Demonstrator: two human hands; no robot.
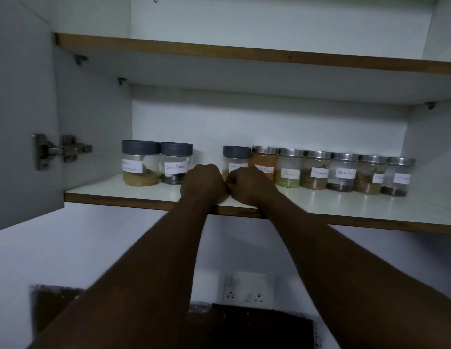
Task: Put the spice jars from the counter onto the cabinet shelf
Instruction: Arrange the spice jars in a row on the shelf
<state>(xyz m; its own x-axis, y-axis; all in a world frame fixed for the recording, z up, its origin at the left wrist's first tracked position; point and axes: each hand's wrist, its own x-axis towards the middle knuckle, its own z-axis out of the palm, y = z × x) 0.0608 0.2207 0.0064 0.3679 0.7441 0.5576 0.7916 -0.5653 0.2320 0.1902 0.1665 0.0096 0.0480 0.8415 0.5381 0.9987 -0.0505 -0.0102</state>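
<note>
While both arms reach up to the shelf (123, 195), nine jars stand along its back in a row. Far left, a grey-lidded jar (140, 162) holds tan powder at the bottom, and touching it is a second grey-lidded jar (176, 163) labelled Black Pepper, with dark grains low inside. Then a gap, and the two fists sit right in front of it! The left hand (203, 182) is curled closed, the right hand (247, 183) likewise, knuckles touching each other, both resting on the shelf near its front edge; whether either grips anything, I cannot tell.

Behind the right hand stands a third grey-lidded jar (235, 158), its contents hidden. Beside it, a steel-lidded jar (264, 159) is packed nearly full of orange powder. Next along, a jar (288, 168) with green-yellow seeds low down, then one (315, 170) with brown spice, and another (344, 172) labelled Black Pepper, dark at the base. Two more (370, 175) (397, 176) close the row, almost touching the right wall.

Open shelf runs in front of the whole row, widest at the right. Overhead, the upper shelf (219, 50) leaves good clearance above the lids. The open door (20, 122) hangs left on its hinge (60, 149). Below, a wall socket (248, 289) sits between the forearms.
</note>
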